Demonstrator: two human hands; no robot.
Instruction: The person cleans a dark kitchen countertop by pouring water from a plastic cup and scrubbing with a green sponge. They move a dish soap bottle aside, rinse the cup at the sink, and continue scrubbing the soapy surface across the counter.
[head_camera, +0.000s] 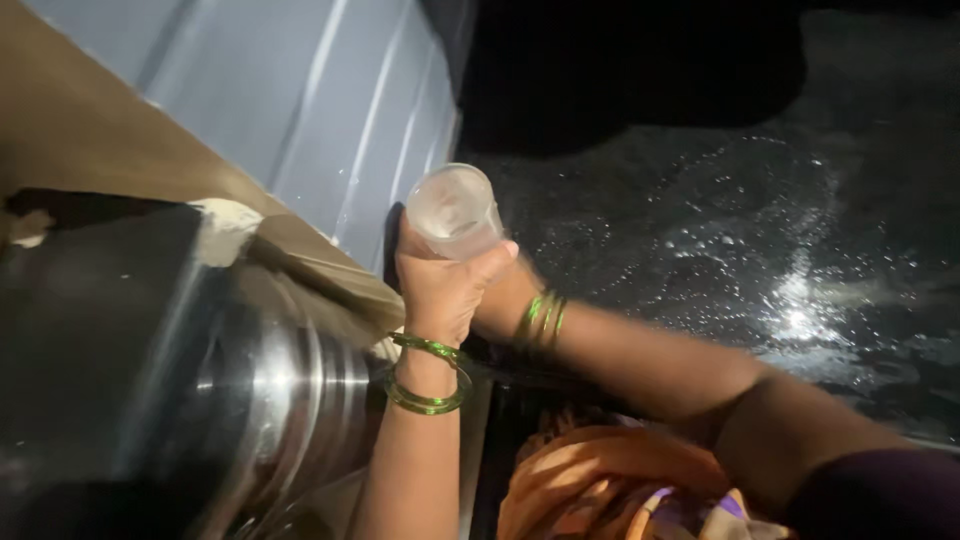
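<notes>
- Filling the lower left of the frame, a large polished steel vessel (250, 380) lies beside a pale corrugated metal sheet (330, 90) that runs across the upper left.
- Spreading over the right half, a dark wet stone surface (760, 240) glistens with scattered droplets under a bright glare.
- Bunched at the bottom centre, orange patterned cloth (590, 480) sits below the person's arms.
- Rising from the bottom edge, the left hand (440, 290) is clamped around a clear plastic cup (455, 210), fingers wrapped about its lower part, at the centre of the frame.
- Reaching in from the right, the right hand (505, 300) is tucked behind the left; its grip cannot be made out.
- Green glass bangles (430, 375) ring both wrists.
</notes>
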